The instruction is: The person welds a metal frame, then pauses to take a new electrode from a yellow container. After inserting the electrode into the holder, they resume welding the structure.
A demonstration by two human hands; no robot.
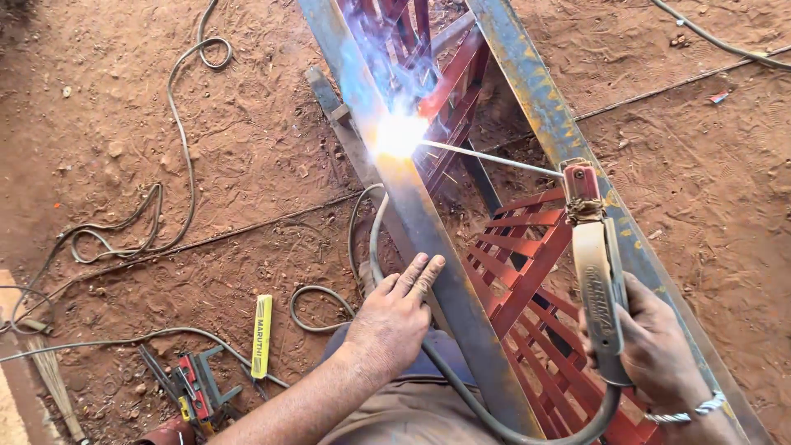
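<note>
My right hand (659, 350) grips a welding electrode holder (597, 280) with a red head. A thin electrode rod (494, 156) runs from it up and left to a bright white arc (400, 133) on a grey steel bar (428, 239). My left hand (395, 317) lies flat on that bar, fingers together, below the arc. Bluish smoke rises above the arc. A second rusty steel bar (540, 99) runs alongside on the right. Between them sits a red metal grille (527, 264).
The ground is red dirt. Cables (177, 124) loop over it at the left. A yellow electrode box (262, 335) and a red tool (194, 391) lie at the lower left. The holder's grey cable (461, 391) curves under my arms.
</note>
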